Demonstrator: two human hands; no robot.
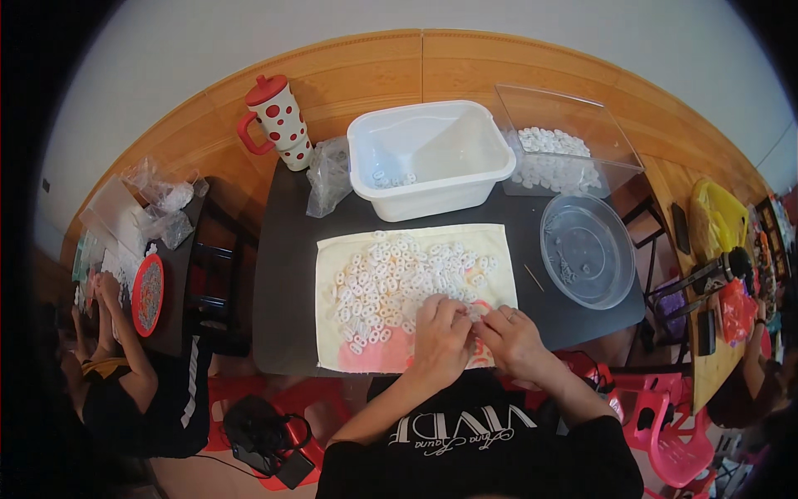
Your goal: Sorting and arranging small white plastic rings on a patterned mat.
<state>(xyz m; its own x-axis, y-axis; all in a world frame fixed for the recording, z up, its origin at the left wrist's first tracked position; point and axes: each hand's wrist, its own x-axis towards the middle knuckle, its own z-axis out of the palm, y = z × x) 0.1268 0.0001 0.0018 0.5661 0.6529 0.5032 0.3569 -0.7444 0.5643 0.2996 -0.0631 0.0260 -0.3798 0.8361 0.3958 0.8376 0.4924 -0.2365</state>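
My left hand (440, 343) and my right hand (517, 341) meet at the front right of a cream and pink towel (327, 262). Both are closed, fingertips pinched together around a small whitish plastic piece (475, 313). Fingers partly cover it, so its exact shape cannot be made out. Just beyond them, many small white plastic pieces with two holes (386, 283) lie spread over the towel. To the right of the towel rests a thin stick (534, 278). A round clear plastic tray (613, 287) beside it holds small grey parts.
Behind the towel stands a white tub (432, 204) with a few pieces inside. A clear box (619, 154) of white pieces is at the back right. A polka-dot tumbler (284, 125) and a clear plastic bag (330, 179) stand back left. Other people work at both sides.
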